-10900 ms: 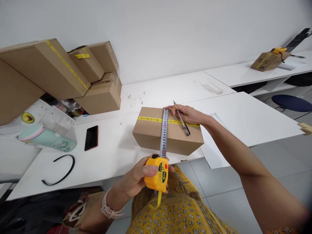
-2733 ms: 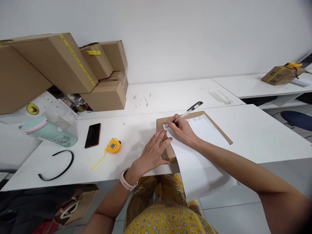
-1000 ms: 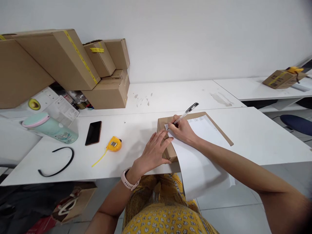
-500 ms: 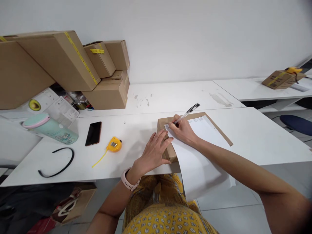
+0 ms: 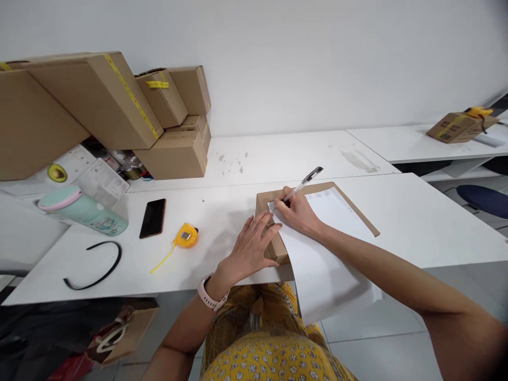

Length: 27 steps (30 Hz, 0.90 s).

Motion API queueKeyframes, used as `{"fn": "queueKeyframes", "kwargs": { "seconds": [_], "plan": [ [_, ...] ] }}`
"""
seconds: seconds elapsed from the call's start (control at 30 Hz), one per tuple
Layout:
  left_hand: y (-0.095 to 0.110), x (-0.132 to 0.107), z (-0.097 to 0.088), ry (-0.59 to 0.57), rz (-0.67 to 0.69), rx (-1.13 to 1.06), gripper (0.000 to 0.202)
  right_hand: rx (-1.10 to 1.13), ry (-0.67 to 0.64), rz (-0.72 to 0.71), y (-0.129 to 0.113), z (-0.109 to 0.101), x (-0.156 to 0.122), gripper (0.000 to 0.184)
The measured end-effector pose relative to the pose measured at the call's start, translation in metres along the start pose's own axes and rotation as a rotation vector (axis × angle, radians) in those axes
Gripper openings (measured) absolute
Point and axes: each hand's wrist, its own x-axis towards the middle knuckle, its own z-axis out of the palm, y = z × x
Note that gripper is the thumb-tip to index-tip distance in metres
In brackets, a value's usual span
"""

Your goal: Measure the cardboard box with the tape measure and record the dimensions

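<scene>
Clearly, left hand (image 5: 250, 244) lies palm-down; right hand (image 5: 298, 213) curls around pen (image 5: 305, 181).

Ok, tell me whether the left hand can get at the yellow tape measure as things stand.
Probably yes: the left hand rests open on the box and holds nothing, and just tabletop shows between it and the tape measure.

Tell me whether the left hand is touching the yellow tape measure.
Apart: the head view shows white tabletop between the left hand and the tape measure.
</scene>
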Motion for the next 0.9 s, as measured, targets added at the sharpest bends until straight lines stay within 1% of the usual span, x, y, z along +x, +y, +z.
{"fn": "queueKeyframes", "kwargs": {
  "seconds": [0.1,0.3,0.43,0.7,0.8,0.9],
  "plan": [
    [-0.0004,-0.0003,0.0004,0.001,0.0,-0.013,0.099,0.011,-0.006,0.012,-0.0001,0.0003,0.0,0.017],
    [-0.0005,-0.0004,0.0003,-0.002,0.002,-0.021,0.097,0.015,0.023,0.015,0.0026,-0.0003,0.0003,0.018],
    [-0.0009,-0.0005,0.0018,0.005,0.004,-0.026,0.096,0.007,0.012,0.019,0.0028,-0.0006,0.0,0.018],
    [-0.0006,-0.0004,0.0016,0.006,0.006,-0.006,0.1,0.058,0.008,0.034,0.0049,-0.0016,0.0029,0.018],
    [-0.0006,-0.0008,0.0012,0.007,0.005,-0.021,0.099,0.102,-0.012,0.046,0.008,-0.0047,0.0054,0.016],
    [-0.0013,-0.0015,0.002,0.004,0.003,-0.026,0.097,0.097,-0.025,0.026,0.0089,-0.0059,0.0046,0.017]
  ]
}}
